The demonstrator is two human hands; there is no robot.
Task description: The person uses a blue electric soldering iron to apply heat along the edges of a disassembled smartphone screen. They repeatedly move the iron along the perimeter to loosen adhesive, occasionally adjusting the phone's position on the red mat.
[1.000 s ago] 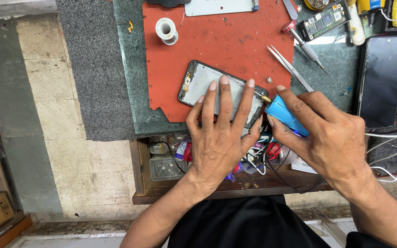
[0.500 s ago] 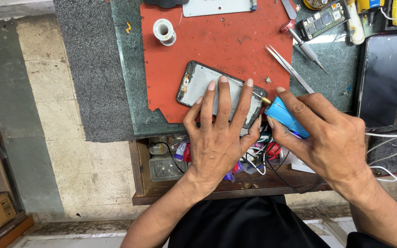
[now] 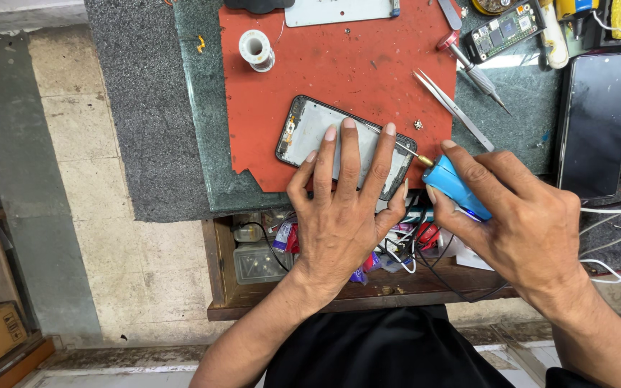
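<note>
On the red mat that covers part of the worktop, my left hand lies flat over an opened phone frame, its fingers spread and pressing down on the frame's lower half, with nothing gripped between them. Just to the right, my right hand is wrapped around a blue electric screwdriver; its fingers are closed on the body, and the thin metal bit points left and meets the right edge of the frame beside my left ring finger. Above the screwdriver, a pair of tweezers lies slanted across the mat's right edge, and a red-capped hand screwdriver rests near it. A spool of solder wire stands upright near the mat's upper left. Farther right, a dark phone lies flat, well apart from the frame, with a small green circuit board above it. Below the worktop's edge, an open drawer holds a tangle of wires and small parts.
</note>
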